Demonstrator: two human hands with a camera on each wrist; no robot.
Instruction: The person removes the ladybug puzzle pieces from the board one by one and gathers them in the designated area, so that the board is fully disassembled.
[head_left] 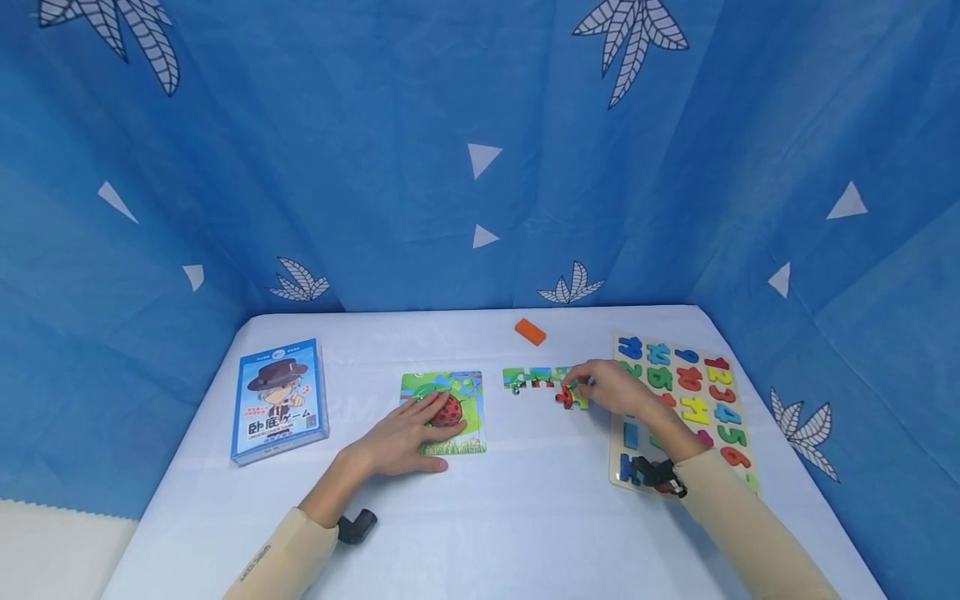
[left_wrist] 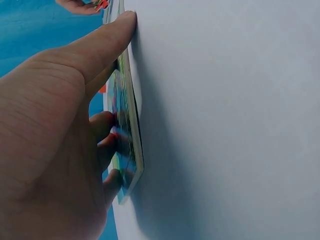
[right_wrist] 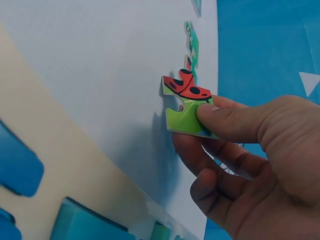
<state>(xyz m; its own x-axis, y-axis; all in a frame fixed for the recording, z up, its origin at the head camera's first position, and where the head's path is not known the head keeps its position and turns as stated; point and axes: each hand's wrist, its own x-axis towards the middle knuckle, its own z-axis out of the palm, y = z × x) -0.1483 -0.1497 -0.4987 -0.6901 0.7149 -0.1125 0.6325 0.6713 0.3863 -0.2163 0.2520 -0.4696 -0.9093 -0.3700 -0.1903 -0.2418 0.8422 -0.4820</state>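
Pinching a ladybug piece [right_wrist: 191, 110], right hand [head_left: 613, 387]; left hand [head_left: 401, 435] spread over edge of puzzle board [head_left: 472, 427], tabletop [head_left: 517, 500] room between.

Black-spotted red-and-green puzzle piece [right_wrist: 189, 114], orange block [head_left: 530, 332]

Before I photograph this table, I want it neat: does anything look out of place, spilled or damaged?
The small orange rectangular block stands out slightly: it lies alone and askew on the white table, beyond the partly assembled ladybird jigsaw and away from the pale board of colourful numbers. I see nothing spilled or damaged.
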